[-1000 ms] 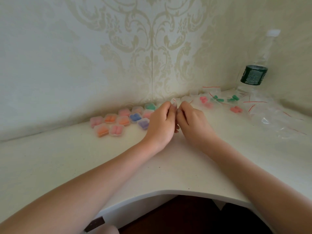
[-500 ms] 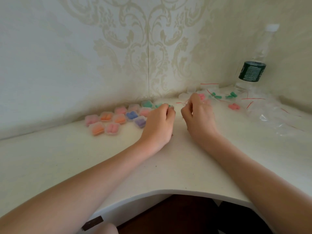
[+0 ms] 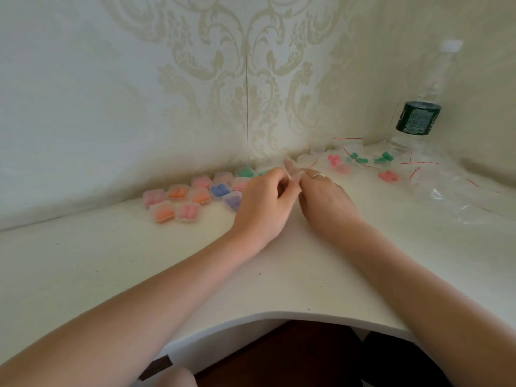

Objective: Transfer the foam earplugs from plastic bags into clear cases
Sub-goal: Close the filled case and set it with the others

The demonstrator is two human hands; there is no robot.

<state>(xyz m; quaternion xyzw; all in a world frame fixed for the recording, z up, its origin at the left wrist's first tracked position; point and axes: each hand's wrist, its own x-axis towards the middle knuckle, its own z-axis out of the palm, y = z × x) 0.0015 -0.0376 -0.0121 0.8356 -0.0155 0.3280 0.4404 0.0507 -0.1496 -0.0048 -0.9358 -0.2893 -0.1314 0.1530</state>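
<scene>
My left hand (image 3: 262,202) and my right hand (image 3: 325,199) meet near the corner of the white table (image 3: 139,261). Between their fingertips they pinch a small clear plastic piece (image 3: 290,169); I cannot tell whether it is a bag or a case. Several clear cases filled with earplugs (image 3: 192,198), pink, orange, blue, purple and green, lie in a cluster left of my left hand. Small red-striped plastic bags with pink and green earplugs (image 3: 360,163) lie to the right by the wall.
A clear water bottle (image 3: 418,115) with a dark green label stands in the right corner. Crumpled clear bags (image 3: 458,194) lie at the far right. Patterned walls close off the back, and the table's curved front edge (image 3: 279,317) is near me.
My right hand reached to the bags on the right half a second ago and has come back to meet my left hand. Both now pinch a clear piece together.
</scene>
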